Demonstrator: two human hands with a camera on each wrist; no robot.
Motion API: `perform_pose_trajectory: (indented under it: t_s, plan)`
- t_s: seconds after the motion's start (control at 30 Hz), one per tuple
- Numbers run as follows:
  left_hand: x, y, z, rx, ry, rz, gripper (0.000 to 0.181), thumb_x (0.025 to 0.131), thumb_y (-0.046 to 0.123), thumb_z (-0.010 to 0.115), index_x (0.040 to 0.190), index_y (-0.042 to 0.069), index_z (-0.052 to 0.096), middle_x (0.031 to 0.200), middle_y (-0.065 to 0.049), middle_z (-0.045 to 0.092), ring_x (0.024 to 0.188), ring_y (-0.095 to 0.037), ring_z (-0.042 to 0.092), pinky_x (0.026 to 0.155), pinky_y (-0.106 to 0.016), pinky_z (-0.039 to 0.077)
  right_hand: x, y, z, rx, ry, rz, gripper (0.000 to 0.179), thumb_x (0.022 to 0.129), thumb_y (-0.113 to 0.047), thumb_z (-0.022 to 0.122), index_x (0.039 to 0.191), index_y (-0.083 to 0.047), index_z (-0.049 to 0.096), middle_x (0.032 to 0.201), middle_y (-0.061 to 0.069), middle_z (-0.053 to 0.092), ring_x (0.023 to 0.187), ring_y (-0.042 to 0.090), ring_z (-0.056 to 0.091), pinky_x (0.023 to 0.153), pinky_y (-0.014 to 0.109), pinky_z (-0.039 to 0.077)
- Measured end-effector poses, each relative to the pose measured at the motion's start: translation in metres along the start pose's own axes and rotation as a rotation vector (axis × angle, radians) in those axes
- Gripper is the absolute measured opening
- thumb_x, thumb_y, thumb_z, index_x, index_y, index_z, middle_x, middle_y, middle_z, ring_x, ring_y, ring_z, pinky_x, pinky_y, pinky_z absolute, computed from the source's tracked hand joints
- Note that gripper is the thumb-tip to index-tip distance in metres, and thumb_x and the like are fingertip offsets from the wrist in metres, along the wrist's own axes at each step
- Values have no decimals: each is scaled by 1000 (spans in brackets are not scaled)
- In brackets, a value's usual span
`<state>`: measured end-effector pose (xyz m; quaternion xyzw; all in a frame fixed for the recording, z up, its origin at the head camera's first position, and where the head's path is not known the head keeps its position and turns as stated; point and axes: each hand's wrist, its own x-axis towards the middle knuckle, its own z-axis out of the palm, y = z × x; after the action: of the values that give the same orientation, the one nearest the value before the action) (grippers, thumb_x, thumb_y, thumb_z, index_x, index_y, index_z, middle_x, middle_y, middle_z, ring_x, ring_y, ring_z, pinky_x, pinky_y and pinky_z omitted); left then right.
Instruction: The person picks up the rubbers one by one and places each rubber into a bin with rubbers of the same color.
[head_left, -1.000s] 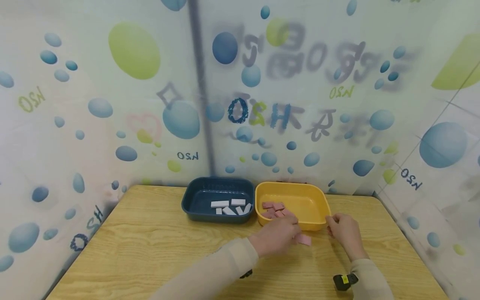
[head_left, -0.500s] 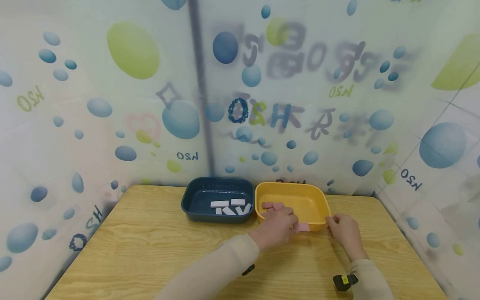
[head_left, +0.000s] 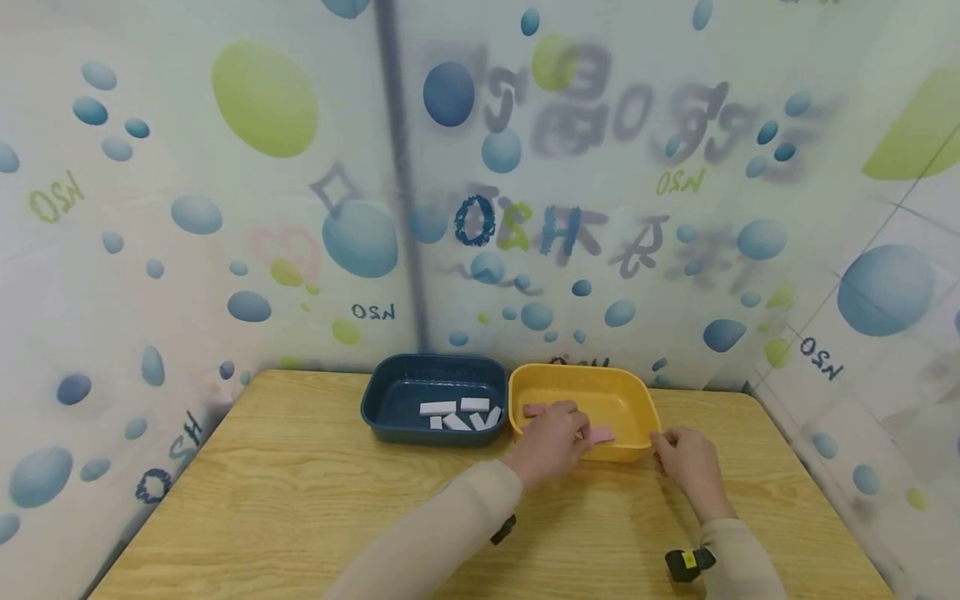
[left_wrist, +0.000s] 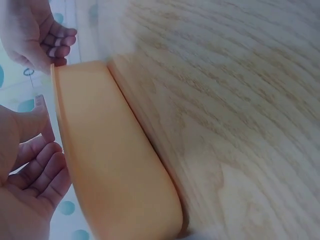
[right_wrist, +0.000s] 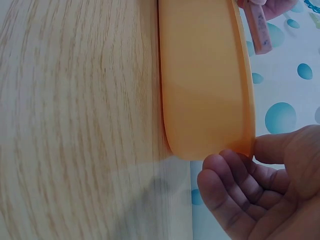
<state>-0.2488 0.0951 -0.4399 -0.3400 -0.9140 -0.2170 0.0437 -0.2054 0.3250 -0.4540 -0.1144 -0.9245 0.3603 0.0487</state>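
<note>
My left hand (head_left: 551, 442) pinches a small pink block (head_left: 602, 435) between thumb and fingers, at the near rim of the yellow bin (head_left: 633, 408). In the right wrist view, that held block (right_wrist: 259, 27) shows dark markings on one face and overlaps the bin's upper edge. My right hand (head_left: 688, 467) grips the rim at the bin's right corner; its thumb lies at the rim and the fingers curl below it in the right wrist view. Inside the bin, one pink block (head_left: 534, 410) peeks out behind the left hand, which hides the others there.
A dark blue bin (head_left: 435, 435) with several white blocks (head_left: 438, 408) stands left of the yellow one, side by side. Both are on a wooden table (head_left: 300, 483) near its back edge. Behind rises a printed curtain (head_left: 337, 125) with blue and green spots.
My left hand has lifted the pink block from the table in front of the yellow bin, up and forward to its rim. The right hand has stayed at the bin's corner.
</note>
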Motion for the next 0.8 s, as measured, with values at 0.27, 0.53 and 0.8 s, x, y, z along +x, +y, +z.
perform_pose_trajectory:
  t_s: [0.27, 0.53, 0.8]
  plan:
    - [12, -4, 5, -110, -38, -142, 21, 98, 37, 71, 94, 16, 75, 87, 9, 59, 79, -7, 52, 76, -19, 48, 0, 1, 0, 10, -4, 5, 29, 105, -17, 56, 87, 3, 66, 67, 3, 63, 63, 16, 57, 59, 30, 49]
    - [20, -2, 2, -86, -42, -156, 33, 98, 47, 66, 93, 16, 76, 82, 10, 59, 76, -7, 52, 80, -27, 48, 1, 1, 1, 14, -7, 7, 29, 105, -17, 55, 89, 4, 67, 68, 4, 64, 63, 15, 58, 59, 29, 50]
    - [27, 2, 5, -103, -48, -176, 41, 97, 51, 66, 85, 13, 76, 73, 9, 60, 72, -7, 55, 83, -32, 52, 0, 1, 1, 13, -4, 5, 28, 105, -17, 56, 88, 3, 67, 68, 3, 64, 63, 15, 58, 59, 29, 50]
